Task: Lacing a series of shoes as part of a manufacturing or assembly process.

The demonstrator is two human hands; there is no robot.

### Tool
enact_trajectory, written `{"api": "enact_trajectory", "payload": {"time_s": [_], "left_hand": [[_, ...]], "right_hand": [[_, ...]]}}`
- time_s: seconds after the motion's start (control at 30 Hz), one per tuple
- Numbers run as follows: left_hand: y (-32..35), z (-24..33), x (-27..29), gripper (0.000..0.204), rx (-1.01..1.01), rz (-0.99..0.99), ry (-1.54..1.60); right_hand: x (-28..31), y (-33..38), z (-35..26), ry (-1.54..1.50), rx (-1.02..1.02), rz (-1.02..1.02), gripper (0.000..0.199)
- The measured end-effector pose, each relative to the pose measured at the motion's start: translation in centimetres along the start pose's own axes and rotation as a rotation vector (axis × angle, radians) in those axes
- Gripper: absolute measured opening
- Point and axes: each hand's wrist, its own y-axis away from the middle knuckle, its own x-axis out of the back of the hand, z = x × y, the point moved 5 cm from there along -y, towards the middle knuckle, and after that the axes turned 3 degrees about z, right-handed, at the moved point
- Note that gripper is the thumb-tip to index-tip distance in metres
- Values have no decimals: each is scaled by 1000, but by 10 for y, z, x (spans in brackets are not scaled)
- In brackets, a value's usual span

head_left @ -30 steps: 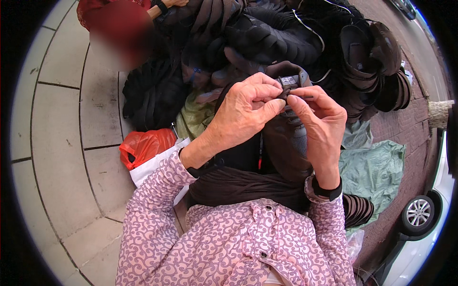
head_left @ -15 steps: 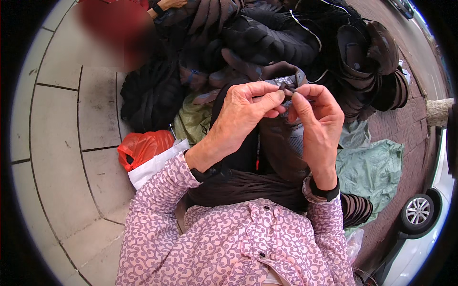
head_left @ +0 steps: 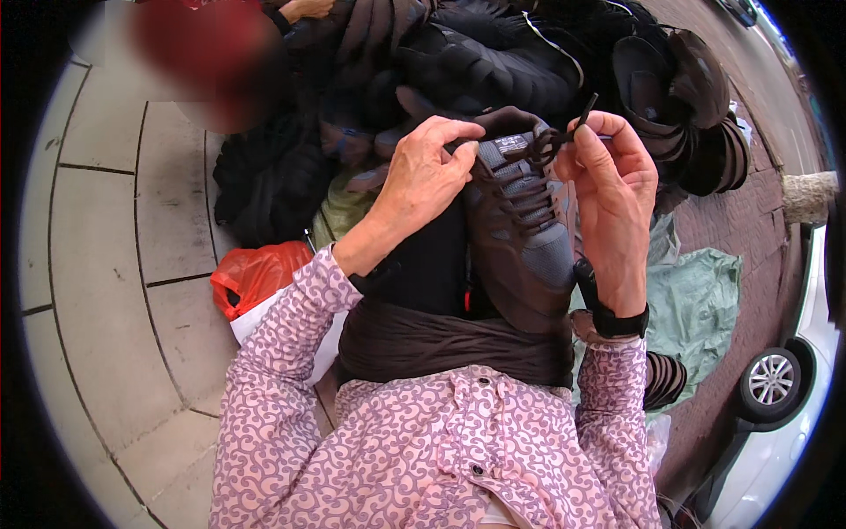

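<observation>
A dark grey sneaker (head_left: pixel 520 238) rests on my lap, toe toward me. My left hand (head_left: pixel 427 176) pinches the shoe's tongue and collar at its top left edge. My right hand (head_left: pixel 608 185) is raised beside the shoe and pinches the end of the black lace (head_left: pixel 555 137), pulling it up from the top eyelets. A black watch sits on my right wrist. My sleeves are pink with a swirl pattern.
A heap of black shoes and sandals (head_left: pixel 502 62) lies in front of me. A red plastic bag (head_left: pixel 260 273) lies at my left on the paved ground. A green sheet (head_left: pixel 705 300) spreads at my right. A white car's wheel (head_left: pixel 771 383) is at the lower right. Another person's hand (head_left: pixel 304 9) reaches in at the top.
My hands, close together over the shoe's top before, have drawn apart. The right hand has pulled the lace end out and up; the sneaker's laced front now shows.
</observation>
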Motion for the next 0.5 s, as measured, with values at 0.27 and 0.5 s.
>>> {"api": "enact_trajectory", "payload": {"time_s": [0.27,0.5], "left_hand": [[-23,-10,-14,37,113,-228,-28],[-33,-23,-13,27,243,-308,251]], "right_hand": [[81,22,25,592,-94,143,27],[107,94,84,163,-501,194,38]]}}
